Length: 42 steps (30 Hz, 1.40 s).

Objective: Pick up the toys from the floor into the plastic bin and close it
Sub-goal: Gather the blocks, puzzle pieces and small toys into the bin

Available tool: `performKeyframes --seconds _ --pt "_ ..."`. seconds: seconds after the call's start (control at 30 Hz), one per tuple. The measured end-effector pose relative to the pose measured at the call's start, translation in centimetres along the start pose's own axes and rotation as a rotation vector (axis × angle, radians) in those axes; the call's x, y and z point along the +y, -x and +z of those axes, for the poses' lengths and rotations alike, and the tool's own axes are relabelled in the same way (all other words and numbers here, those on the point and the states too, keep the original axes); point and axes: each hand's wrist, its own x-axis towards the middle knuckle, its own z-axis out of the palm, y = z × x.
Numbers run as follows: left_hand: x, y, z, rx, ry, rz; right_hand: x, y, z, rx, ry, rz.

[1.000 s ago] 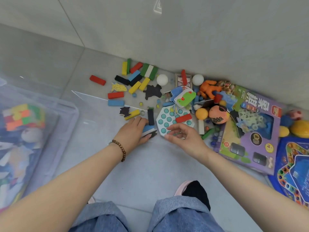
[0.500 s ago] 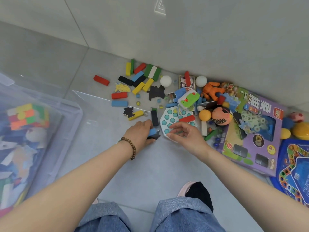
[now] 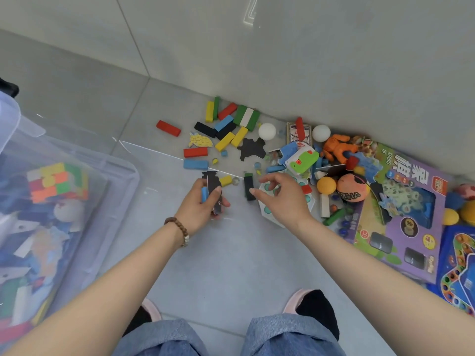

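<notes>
Blue block (image 3: 204,195) and a flat black piece (image 3: 213,183) are pinched in the left hand (image 3: 199,210) above the floor (image 3: 231,253). The right hand (image 3: 282,199) hovers with loose, empty fingers over a dotted pad (image 3: 267,214), beside a black block (image 3: 248,187). Toys (image 3: 226,140) lie scattered along the wall (image 3: 308,60). The clear bin (image 3: 120,191) stands at left, open and partly filled.

Translucent plastic bin (image 3: 120,191), glossy grey floor tiles (image 3: 231,265), seemingly painted-wood blocks (image 3: 168,128), glossy cardboard game box (image 3: 421,228).

Grey tiled floor (image 3: 231,253), glossy, with thin grout lines (image 3: 129,116). Far across, pale tiled wall (image 3: 334,60), meeting floor on a slant; bright glare (image 3: 250,11) high up.
</notes>
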Motion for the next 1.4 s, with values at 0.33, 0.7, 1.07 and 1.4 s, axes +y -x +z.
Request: performKeyframes --seconds 0.33,0.7,1.07,1.4 --pt "0.2 -0.3 -1.9 -0.042 0.473 -0.236 -2.8 -1.6 2.3 0.006 0.394 0.170" --pt "0.0 -0.3 -2.9 -0.210 0.835 -0.349 -7.3 0.3 4.0 -0.150 -0.010 -0.026" --pt "0.0 -0.4 -5.9 0.225 0.688 -0.229 -5.7 -3.1 3.7 -0.421 0.397 -0.354" --pt "-0.7 -0.1 -6.7 0.229 0.663 -0.249 -5.3 -3.9 5.7 -0.334 0.304 -0.314"
